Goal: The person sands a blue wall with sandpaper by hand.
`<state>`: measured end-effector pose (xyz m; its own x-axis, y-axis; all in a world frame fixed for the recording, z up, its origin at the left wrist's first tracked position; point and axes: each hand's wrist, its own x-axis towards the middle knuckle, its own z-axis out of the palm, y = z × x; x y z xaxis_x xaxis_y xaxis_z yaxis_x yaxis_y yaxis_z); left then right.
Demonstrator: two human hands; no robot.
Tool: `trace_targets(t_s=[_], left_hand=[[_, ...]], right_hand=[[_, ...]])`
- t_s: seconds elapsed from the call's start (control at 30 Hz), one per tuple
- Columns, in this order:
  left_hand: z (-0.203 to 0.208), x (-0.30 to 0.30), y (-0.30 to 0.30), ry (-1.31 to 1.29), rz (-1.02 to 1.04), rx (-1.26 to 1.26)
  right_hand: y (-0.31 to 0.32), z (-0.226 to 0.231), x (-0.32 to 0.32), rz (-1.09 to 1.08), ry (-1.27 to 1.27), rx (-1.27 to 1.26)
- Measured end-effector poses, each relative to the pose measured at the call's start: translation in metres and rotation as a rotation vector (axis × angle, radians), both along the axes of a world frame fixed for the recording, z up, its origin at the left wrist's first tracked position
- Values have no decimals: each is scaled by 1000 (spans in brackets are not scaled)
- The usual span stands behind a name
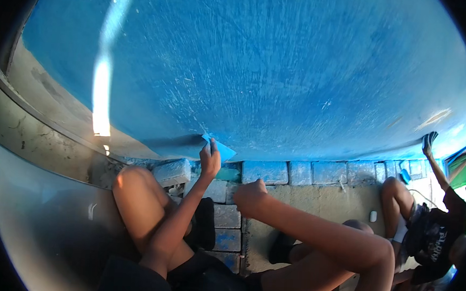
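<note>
My left hand (210, 159) pinches a thin, flat blue piece with straight edges and a pointed corner (226, 152); whether it is a sheet or a stiff scraper I cannot tell. It is held at the foot of a blue-painted wall (280, 79) with whitish scuffs and streaks. Below and to the right of it, my right hand (250, 198) is curled into a fist above the ground, apart from the wall. Its inside is turned away, so anything in it is hidden.
Paving blocks (265, 172) with blue paint stains run along the wall's foot. A loose block (171, 171) lies near my left knee. A shiny metal panel (42, 214) stands at left. To the right, another person (441, 227) crouches with a gloved hand (429, 142) on the wall; a small white object (373, 216) lies nearby.
</note>
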<state>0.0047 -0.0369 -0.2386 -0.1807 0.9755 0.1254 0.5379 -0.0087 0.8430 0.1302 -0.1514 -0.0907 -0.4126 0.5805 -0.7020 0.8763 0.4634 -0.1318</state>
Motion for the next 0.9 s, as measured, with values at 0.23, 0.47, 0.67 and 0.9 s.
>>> trace_targets(t_s=[0.23, 0.47, 0.67, 0.9], left_hand=[[64, 18, 3, 228, -195, 294], [1, -6, 3, 270, -326, 277], [70, 29, 7, 389, -360, 345], [14, 2, 4, 386, -315, 455]], right_hand=[[-13, -12, 19, 17, -18, -3], [-5, -13, 2, 81, -58, -79], [-1, 3, -1, 118, 40, 39], [4, 16, -21, 175, 43, 54]])
